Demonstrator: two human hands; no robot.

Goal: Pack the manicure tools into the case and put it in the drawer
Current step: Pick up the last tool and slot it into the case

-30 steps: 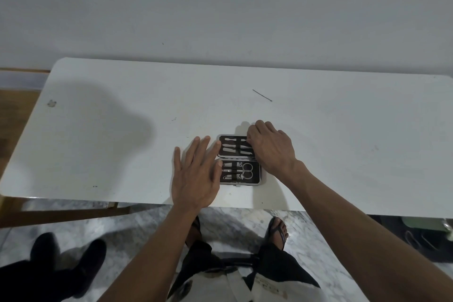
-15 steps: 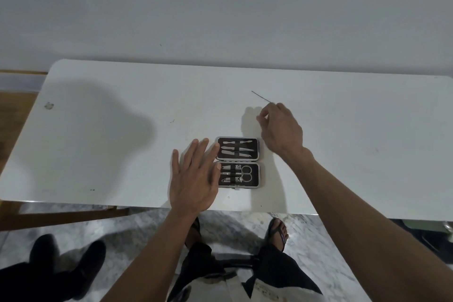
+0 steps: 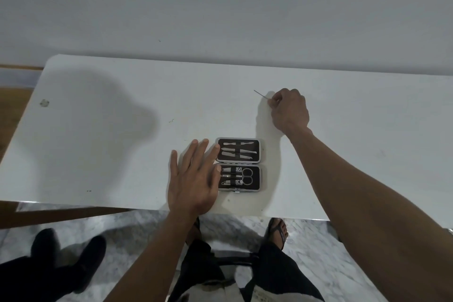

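Observation:
A small black manicure case (image 3: 239, 164) with a silver rim lies open on the white table (image 3: 122, 130) near its front edge. Several metal tools sit under the straps of both halves, scissors and clippers in the near half. My left hand (image 3: 193, 179) lies flat with straight fingers on the table, its fingertips touching the case's left edge. Farther back and to the right, my right hand (image 3: 289, 111) pinches one end of a thin metal tool (image 3: 260, 94) that rests on the table.
A grey wall runs behind the table. A small scrap (image 3: 44, 103) lies near the table's far left edge. Below the front edge are marble floor, my sandalled feet and another person's dark shoes (image 3: 61, 257) at the lower left.
My right hand left the case's upper half and reached back and right to the thin tool, closing its fingers on it. My left hand stayed beside the case.

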